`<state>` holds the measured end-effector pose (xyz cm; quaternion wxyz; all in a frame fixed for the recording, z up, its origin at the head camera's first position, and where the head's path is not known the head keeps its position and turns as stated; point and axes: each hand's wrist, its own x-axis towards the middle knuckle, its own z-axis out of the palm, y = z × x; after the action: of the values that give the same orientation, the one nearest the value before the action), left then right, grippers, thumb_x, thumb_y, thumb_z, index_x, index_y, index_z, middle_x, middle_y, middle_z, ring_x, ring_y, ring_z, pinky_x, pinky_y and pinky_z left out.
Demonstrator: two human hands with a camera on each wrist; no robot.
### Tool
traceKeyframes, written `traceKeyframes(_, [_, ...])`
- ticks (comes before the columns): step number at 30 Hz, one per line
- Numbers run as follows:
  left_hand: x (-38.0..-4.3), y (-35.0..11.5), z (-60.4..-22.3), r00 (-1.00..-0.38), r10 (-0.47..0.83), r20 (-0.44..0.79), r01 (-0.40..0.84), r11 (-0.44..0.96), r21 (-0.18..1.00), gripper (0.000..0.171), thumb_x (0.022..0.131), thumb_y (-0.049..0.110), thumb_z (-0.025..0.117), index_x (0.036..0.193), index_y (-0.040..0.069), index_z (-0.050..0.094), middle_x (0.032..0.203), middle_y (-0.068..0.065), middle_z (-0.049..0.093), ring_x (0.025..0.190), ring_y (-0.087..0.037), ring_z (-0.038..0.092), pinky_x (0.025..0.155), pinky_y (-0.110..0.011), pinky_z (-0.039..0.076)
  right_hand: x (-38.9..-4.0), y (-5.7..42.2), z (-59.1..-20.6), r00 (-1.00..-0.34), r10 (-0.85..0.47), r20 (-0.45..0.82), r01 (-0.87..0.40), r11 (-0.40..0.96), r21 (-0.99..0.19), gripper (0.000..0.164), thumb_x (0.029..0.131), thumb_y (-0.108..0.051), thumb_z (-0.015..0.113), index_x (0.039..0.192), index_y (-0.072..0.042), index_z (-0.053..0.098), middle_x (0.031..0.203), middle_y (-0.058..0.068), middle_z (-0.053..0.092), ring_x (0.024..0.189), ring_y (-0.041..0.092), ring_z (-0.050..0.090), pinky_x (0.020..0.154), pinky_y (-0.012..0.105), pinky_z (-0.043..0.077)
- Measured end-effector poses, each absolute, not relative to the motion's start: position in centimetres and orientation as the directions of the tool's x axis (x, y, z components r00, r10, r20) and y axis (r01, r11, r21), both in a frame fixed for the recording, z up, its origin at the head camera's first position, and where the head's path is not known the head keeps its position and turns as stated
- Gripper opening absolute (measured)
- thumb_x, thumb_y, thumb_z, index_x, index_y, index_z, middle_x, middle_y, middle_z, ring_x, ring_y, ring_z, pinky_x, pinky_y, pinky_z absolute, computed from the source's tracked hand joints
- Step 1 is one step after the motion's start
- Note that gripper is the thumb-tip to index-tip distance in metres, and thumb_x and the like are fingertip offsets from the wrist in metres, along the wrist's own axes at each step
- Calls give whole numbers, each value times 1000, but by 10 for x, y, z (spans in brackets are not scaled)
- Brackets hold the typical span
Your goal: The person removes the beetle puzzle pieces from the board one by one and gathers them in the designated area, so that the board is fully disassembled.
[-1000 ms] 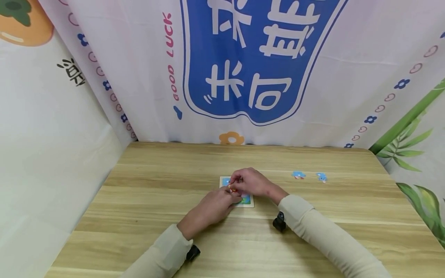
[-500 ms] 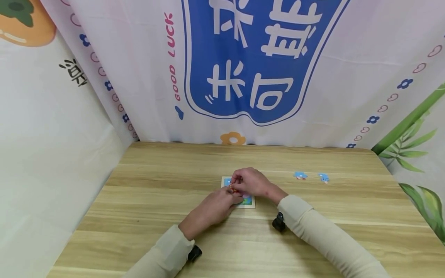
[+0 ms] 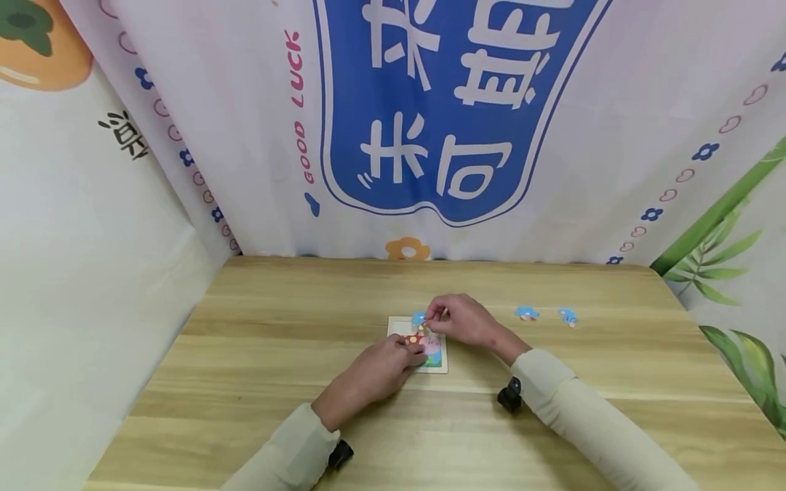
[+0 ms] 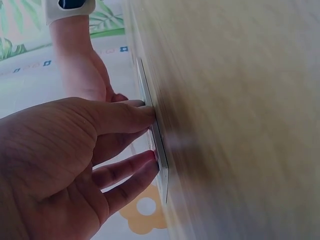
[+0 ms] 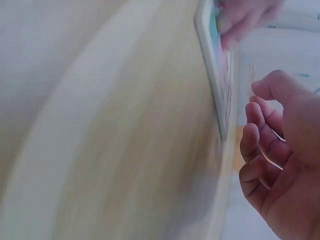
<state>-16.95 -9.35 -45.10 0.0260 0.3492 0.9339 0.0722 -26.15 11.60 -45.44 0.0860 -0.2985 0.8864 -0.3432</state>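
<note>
A small jigsaw puzzle board (image 3: 400,327) with a pale rim lies near the middle of the table. Pink, red and green picture pieces fill its lower part, while its upper left shows a bare recess. My left hand (image 3: 382,363) rests its fingertips on the board's lower left, and in the left wrist view its thumb (image 4: 135,116) touches the board's edge (image 4: 162,150). Over the upper part, my right hand (image 3: 463,320) pinches a blue puzzle piece (image 3: 419,318) between thumb and forefinger. That piece (image 5: 251,82) appears edge-on and raised off the board in the right wrist view.
Two loose blue puzzle pieces, one nearer (image 3: 527,313) and one farther right (image 3: 568,316), lie on the wooden table (image 3: 276,327) to the right of the board. A printed curtain (image 3: 264,136) hangs along the back edge.
My right hand has lifted slightly up and to the right with the blue puzzle piece, uncovering the board's upper recess. My left hand stays on the board.
</note>
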Motion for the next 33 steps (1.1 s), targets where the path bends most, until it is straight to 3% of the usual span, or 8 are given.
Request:
traceKeyframes(11, [-164, -90, -454, -789, 614, -7, 599, 772, 215, 30, 102, 13, 66, 130, 16, 74, 136, 1, 66, 120, -27, 61, 96, -42, 53, -257, 159, -459, -829, -556, 67, -465, 616, -636, 4, 95, -17, 73, 95, -13, 73, 88, -11, 67, 81, 11, 61, 76, 30, 53])
traceKeyframes(33, [-168, -93, -455, -757, 654, 21, 649, 746, 148, 28, 102, 13, 66, 128, 17, 75, 133, 0, 67, 119, -28, 61, 93, -42, 54, -269, 222, -459, -859, -502, 94, -472, 710, -522, 4, 94, -13, 73, 92, -15, 71, 85, -9, 66, 77, 11, 61, 72, 33, 52])
